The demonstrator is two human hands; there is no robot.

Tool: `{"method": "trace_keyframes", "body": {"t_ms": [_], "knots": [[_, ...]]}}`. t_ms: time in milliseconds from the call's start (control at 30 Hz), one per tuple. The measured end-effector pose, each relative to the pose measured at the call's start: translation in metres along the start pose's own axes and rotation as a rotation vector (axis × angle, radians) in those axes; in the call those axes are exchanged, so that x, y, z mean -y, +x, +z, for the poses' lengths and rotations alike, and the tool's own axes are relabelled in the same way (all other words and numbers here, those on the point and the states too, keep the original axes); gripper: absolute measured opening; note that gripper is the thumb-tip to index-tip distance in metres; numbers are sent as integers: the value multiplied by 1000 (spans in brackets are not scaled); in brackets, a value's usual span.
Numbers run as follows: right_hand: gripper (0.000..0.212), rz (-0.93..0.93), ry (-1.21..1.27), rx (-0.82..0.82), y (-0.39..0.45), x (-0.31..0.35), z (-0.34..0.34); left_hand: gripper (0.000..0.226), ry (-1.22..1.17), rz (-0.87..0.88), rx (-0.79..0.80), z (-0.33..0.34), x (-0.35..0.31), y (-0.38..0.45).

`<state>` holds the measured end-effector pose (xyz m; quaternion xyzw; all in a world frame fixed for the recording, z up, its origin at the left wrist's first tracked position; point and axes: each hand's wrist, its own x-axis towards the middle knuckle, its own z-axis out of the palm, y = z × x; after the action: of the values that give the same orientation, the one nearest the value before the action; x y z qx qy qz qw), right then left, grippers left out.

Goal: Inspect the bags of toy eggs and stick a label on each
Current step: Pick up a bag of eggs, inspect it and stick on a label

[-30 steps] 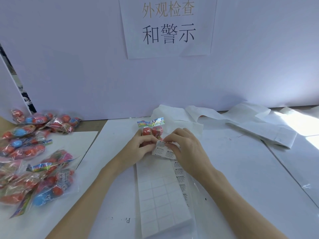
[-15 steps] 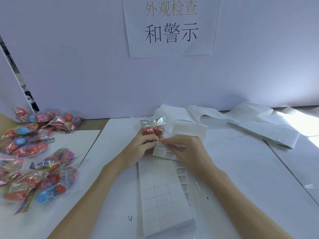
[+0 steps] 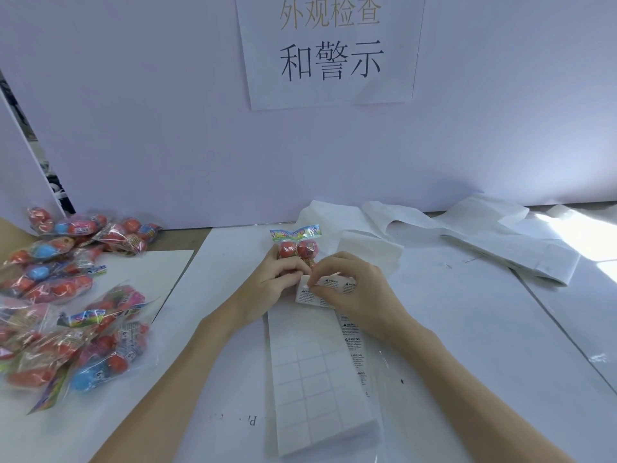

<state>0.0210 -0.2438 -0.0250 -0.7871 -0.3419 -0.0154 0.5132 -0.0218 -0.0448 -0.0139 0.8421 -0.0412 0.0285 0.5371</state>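
Note:
A small clear bag of red toy eggs with a colourful header card lies at the table's middle, and my left hand grips its lower part. My right hand pinches a white warning label at the top of the label sheet, lifting its corner just below the bag. The sheet lies lengthwise toward me; most of its left cells are blank backing, and a column of printed labels runs down its right side.
A heap of several bagged toy eggs covers the left of the table. Used white backing strips lie crumpled along the back right. A purple partition with a paper sign stands behind.
My right hand's fingers have worked the label's corner up from the sheet. The bag and my left hand have stayed in place.

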Motion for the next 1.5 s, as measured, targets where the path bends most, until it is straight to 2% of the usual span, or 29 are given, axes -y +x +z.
{"method": "trace_keyframes", "body": {"t_ms": [67, 200, 333, 433, 567, 733, 1133, 1367, 1500], "knots": [[9, 37, 156, -5, 1, 4, -1, 23, 15, 12, -3, 1, 0, 1], [4, 226, 685, -117, 4, 10, -11, 24, -57, -7, -31, -2, 0, 2], [6, 310, 860, -217, 7, 10, -23, 26, -178, 0, -80, -7, 10, 3], [12, 292, 779, -245, 7, 8, -27, 30, -277, 58, -126, -10, 17, 5], [26, 187, 484, -211, 6, 9, -22, 55, -313, 63, -145, -12, 17, 6], [43, 134, 203, -107, 4, 8, -4, 53, -216, 91, -72, -7, 14, 3], [50, 163, 166, -173, 4, -3, 14, 45, -229, 140, -11, -3, 6, 0], [49, 165, 152, -162, 4, -1, 15, 39, -175, 186, -61, 0, 11, 2], [39, 179, 38, -156, 3, -2, 15, 40, -149, 195, -119, 0, 14, 4]]}}
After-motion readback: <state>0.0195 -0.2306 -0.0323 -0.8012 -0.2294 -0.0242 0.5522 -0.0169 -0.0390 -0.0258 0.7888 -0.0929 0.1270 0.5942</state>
